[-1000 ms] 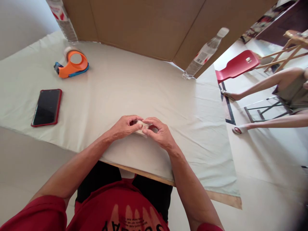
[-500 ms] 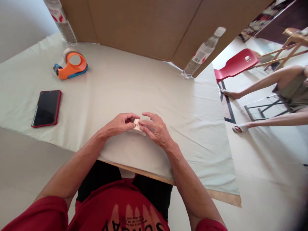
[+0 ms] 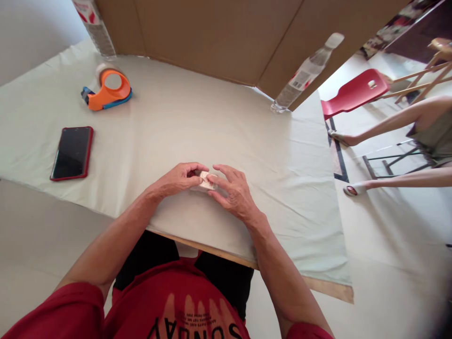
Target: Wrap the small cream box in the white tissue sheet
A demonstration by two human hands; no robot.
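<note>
A small whitish block-like object [image 3: 206, 181] sits between my two hands, low over the near part of the table; its exact kind is too small to make out. My left hand [image 3: 180, 179] curls round its left side, with the thumb against it and the fingers behind. From the right, my right hand [image 3: 233, 188] touches it with a bent finger and the thumb close to its near edge. The other fingers of that hand are curved and held apart. Part of the object is covered by the fingers.
A pale cloth [image 3: 169, 113] covers the table. A phone in a red case [image 3: 72, 153] and an orange tape dispenser [image 3: 109, 92] lie left. Bottles [image 3: 309, 73] stand at a cardboard panel [image 3: 212, 37]. At right are a red chair [image 3: 356, 92] and a seated person's legs [image 3: 391, 122].
The whole view has shifted slightly. My right thumb and fingers have spread a little on the whitish object, and more of its top shows. My left hand keeps its hold.
</note>
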